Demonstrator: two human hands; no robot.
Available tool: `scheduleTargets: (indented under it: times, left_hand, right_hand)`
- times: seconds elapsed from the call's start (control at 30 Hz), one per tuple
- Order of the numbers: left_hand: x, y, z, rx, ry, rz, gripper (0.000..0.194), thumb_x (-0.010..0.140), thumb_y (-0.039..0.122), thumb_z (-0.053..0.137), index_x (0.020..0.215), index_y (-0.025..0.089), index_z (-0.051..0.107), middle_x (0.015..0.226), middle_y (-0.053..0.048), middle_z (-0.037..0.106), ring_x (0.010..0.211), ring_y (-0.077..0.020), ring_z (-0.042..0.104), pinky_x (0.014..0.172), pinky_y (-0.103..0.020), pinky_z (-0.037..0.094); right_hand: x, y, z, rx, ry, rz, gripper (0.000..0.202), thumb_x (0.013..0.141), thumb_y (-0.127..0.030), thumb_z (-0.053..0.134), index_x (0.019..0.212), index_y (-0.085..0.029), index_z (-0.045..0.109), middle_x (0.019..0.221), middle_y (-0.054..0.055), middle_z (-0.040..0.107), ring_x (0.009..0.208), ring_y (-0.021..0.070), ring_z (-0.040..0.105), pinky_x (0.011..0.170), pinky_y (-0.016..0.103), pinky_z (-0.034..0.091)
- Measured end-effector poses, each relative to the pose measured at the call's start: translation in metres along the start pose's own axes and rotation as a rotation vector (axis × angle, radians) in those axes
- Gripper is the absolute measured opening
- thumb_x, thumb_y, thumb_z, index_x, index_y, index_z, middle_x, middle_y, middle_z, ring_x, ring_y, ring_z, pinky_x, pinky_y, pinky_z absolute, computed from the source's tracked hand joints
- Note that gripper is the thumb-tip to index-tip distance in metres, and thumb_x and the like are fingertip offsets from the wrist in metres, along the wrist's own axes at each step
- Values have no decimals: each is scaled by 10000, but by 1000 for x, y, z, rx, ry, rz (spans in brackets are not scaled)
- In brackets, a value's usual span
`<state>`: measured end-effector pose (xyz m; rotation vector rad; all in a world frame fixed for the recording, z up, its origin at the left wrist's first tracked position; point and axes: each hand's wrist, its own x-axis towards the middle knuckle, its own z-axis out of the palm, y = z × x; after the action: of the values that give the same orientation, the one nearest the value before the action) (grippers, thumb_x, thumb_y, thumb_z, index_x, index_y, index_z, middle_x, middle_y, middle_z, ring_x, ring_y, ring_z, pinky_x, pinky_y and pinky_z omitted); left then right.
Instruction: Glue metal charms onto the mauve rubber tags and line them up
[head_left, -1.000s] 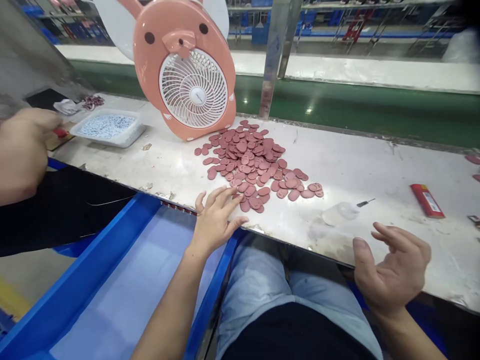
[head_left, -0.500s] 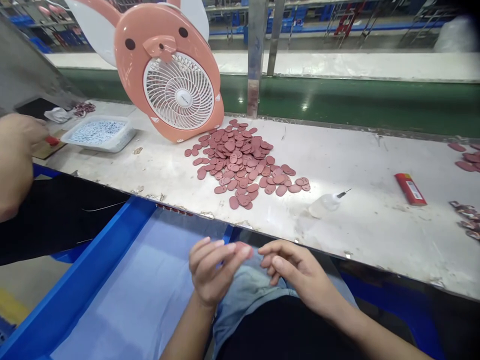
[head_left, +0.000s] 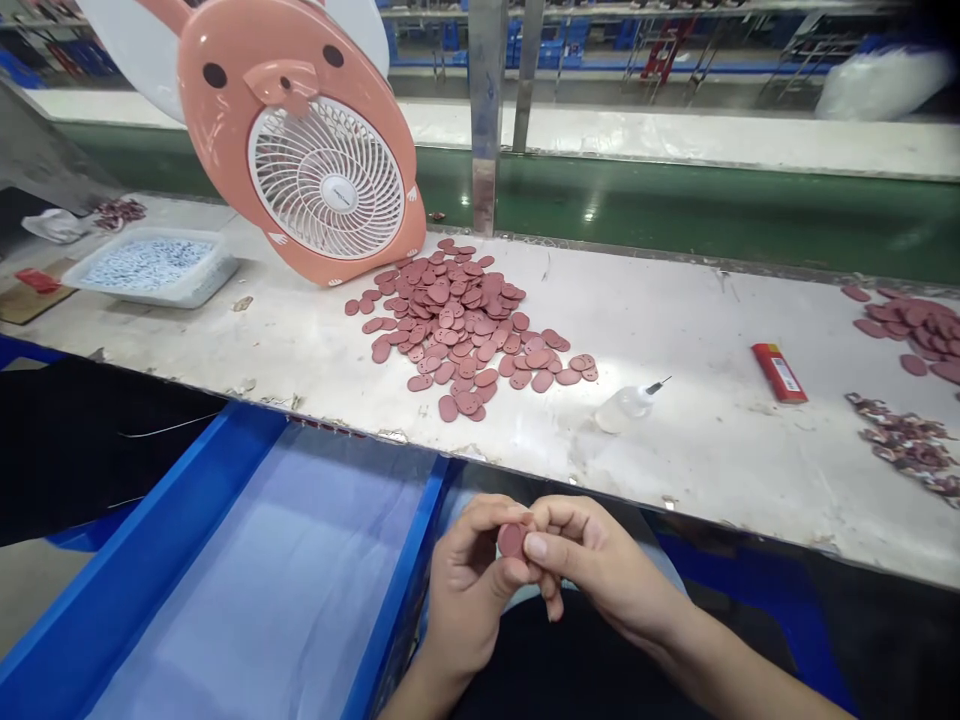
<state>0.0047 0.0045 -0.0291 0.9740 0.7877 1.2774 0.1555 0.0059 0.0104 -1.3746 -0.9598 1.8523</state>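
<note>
Between both hands, just in front of the table edge, is a small dark-red oval piece [head_left: 512, 540]. My left hand [head_left: 474, 570] pinches it with thumb and fingers from the left. From the right, the thumb and fingertips of my right hand [head_left: 581, 550] close on the same piece. Beyond the hands, a loose pile of similar red oval pieces [head_left: 465, 320] lies on the white table [head_left: 675, 480], some with small holes. Right of the pile, a small translucent bottle with a needle tip [head_left: 626, 408] lies tilted on the table.
A pink animal-shaped fan [head_left: 322, 190] stands behind the pile. Left of it are a tray of blue-white bits [head_left: 150, 265] and a red item on a board [head_left: 37, 282]. A red lighter [head_left: 780, 373], more ovals [head_left: 911, 330] and small brown-white parts [head_left: 907, 445] lie right. A blue-edged bin [head_left: 247, 560] sits below.
My hands have come together, and my right hand now grips the red oval piece held in my left. The view has shifted right, and the other person's hand at left is out of view.
</note>
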Motion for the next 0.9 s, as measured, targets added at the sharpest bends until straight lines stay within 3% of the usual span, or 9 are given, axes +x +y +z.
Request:
scheduleTargets:
  times: [0.07,0.13,0.23,0.3,0.4,0.53,0.63,0.8,0.9]
  left_hand:
    - [0,-1,2,-129,88,-127,268,684,420,835,918,303,774,898,7,698,795,-66,663,749,-146,571]
    - [-1,-1,1,-233,191,-248,357,610,447,880,902,273,769,941,-16,719,814,-92,679,718,-157,571]
    - [-1,1,1,-338,267,-415,482,531,473,916,922,242,755,987,-60,740,824,-136,700,606,-155,538]
    - [1,4,3,-380,296,-482,556,479,481,937,938,232,746,977,-69,748,771,-129,695,557,-146,508]
    - [3,10,10,-432,320,-530,642,408,499,957,940,219,733,934,-61,751,681,-96,664,517,-133,470]
    - [4,16,16,-482,299,-567,640,449,510,941,976,226,716,929,-45,748,677,-80,651,516,-133,460]
    - [4,18,19,-498,288,-585,642,449,511,941,973,221,709,908,-35,744,665,-74,642,514,-137,465]
    - [4,22,24,-503,272,-607,620,448,504,943,942,206,716,879,-32,744,642,-69,633,508,-141,479]
    - [3,25,26,-504,249,-605,589,453,503,940,923,218,727,863,-23,750,636,-70,639,499,-138,488]
  right_hand:
    - [-2,5,-16,-128,267,-113,582,641,-705,721,723,-141,606,691,32,630,585,72,562,570,232,527]
    - [1,9,-40,-250,644,-262,607,696,-696,676,969,-158,611,944,74,657,840,108,596,844,285,550]
    - [13,7,-77,-411,981,-402,972,637,-714,721,1395,-216,372,1354,115,526,1225,206,507,1146,427,418]
    - [23,2,-93,-521,965,-405,941,620,-666,768,1386,-236,432,1333,106,562,1244,241,512,1138,447,415]
    - [27,-3,-97,-625,876,-390,630,753,-643,630,1213,-214,587,1176,96,648,1083,211,585,985,367,488]
    - [1,0,-81,-640,754,-376,656,835,-680,420,1329,-249,428,1004,47,674,769,111,604,703,234,498]
    - [-24,1,-69,-631,619,-324,611,821,-626,541,1298,-278,386,772,-36,650,579,49,544,564,150,455]
    - [-56,-8,-66,-585,608,-472,424,733,-502,760,1092,-323,625,1049,-14,718,829,45,700,661,72,566]
    - [-71,-5,-72,-540,662,-588,440,711,-509,780,1099,-348,651,1103,8,714,861,82,720,651,91,592]
